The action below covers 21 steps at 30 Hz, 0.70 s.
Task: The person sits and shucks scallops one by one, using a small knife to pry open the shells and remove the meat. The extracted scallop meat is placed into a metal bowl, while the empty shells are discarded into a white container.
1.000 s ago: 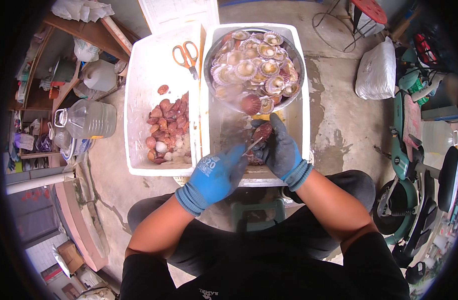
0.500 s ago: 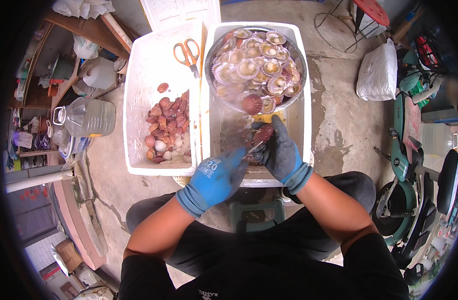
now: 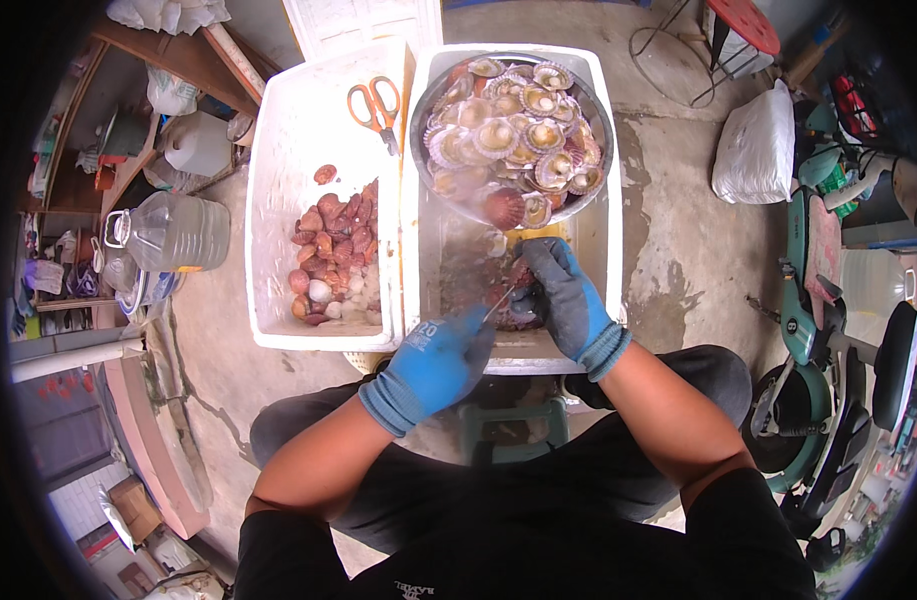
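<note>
Both my hands wear blue knit gloves with dark grey coated palms. Closed in my left hand [image 3: 433,362] is a thin metal blade [image 3: 498,303]; the fist hides its handle. Its tip points at the scallop [image 3: 521,272] that my right hand [image 3: 570,302] grips, mostly covered by the fingers. Both hands are over the near part of the right white foam box [image 3: 615,240], where more reddish scallops [image 3: 483,275] lie, partly blurred by haze. Across the far part of this box sits a round metal basin [image 3: 607,130], heaped with opened scallops on the half shell [image 3: 498,137].
Against its left side stands another foam box [image 3: 261,200] with a pile of whole scallops [image 3: 333,250] and orange-handled scissors [image 3: 378,112]. A large plastic jug [image 3: 183,232] stands left on the concrete floor; a white sack [image 3: 753,150] and a green scooter [image 3: 800,270] are right.
My right hand has turned and drawn the scallop lower, so less of it shows. The blade has shifted slightly with my left hand. A pale shell now shows just below the basin.
</note>
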### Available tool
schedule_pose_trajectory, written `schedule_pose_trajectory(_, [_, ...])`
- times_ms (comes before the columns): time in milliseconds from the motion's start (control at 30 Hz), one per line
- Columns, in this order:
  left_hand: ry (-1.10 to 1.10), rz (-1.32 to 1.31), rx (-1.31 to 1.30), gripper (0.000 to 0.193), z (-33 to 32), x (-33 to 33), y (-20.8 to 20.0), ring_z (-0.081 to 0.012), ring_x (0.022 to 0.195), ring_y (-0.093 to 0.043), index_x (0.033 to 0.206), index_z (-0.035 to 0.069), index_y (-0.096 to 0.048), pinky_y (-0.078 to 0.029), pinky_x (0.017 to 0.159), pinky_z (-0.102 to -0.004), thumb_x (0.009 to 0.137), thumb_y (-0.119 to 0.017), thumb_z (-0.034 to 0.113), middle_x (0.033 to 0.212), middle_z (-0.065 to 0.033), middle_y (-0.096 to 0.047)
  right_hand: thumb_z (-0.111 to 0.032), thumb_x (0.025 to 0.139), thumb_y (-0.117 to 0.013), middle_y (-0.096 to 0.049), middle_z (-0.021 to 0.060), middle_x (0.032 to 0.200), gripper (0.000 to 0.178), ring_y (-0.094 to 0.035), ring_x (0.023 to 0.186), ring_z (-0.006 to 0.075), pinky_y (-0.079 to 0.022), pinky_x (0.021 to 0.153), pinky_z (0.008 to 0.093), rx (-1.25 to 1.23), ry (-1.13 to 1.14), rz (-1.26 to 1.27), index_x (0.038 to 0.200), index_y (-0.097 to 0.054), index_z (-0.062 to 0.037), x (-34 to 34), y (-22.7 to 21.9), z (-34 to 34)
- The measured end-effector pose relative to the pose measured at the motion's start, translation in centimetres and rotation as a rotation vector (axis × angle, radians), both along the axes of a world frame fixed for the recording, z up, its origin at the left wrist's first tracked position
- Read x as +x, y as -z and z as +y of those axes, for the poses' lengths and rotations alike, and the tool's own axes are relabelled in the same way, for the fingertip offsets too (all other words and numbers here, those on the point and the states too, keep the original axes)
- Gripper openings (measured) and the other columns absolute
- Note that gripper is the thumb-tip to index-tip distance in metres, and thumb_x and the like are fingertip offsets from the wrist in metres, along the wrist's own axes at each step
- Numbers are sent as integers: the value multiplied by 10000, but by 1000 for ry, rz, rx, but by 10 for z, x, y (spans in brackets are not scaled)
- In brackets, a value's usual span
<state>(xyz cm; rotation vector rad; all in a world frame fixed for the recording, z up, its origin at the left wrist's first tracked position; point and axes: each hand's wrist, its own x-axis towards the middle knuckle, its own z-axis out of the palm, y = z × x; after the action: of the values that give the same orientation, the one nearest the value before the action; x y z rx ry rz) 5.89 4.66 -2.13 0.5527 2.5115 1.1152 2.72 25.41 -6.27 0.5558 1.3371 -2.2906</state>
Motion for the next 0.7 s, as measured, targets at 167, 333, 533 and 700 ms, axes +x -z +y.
schedule_pose_trajectory(167, [14,99,-83,145,-5,-2,0,-390,688,-672,1118,33,-660,-511,588,-459,994,-619,96,824,-222,-668,-409,1080,-581,-705,54,1018,343,-740,882,213,-619,742,331,-229,-38,-120,1237,-618,-106,0,-11,5])
schedule_pose_trajectory(333, [98,148,22,168,-11,-7,-1,-401,641,-655,1124,22,-645,-516,569,-464,966,-647,81,826,-214,-674,-411,1072,-583,-651,85,1130,377,-749,961,276,-637,822,388,-703,-215,-180,1304,-559,-115,-6,-14,14])
schedule_pose_trajectory(533, [98,311,-39,249,-5,-5,3,-396,622,-659,1173,25,-616,-528,543,-467,930,-666,55,825,-206,-675,-470,1096,-518,-723,117,1058,447,-734,869,244,-596,751,330,-357,-172,17,1237,-633,-62,8,-13,5])
schedule_pose_trajectory(700, [106,290,-91,276,-5,-6,9,-405,635,-661,1187,29,-605,-539,561,-486,919,-662,63,817,-207,-667,-374,1087,-578,-709,87,1044,353,-714,852,198,-586,741,317,-205,-163,92,1253,-620,-66,12,-17,2])
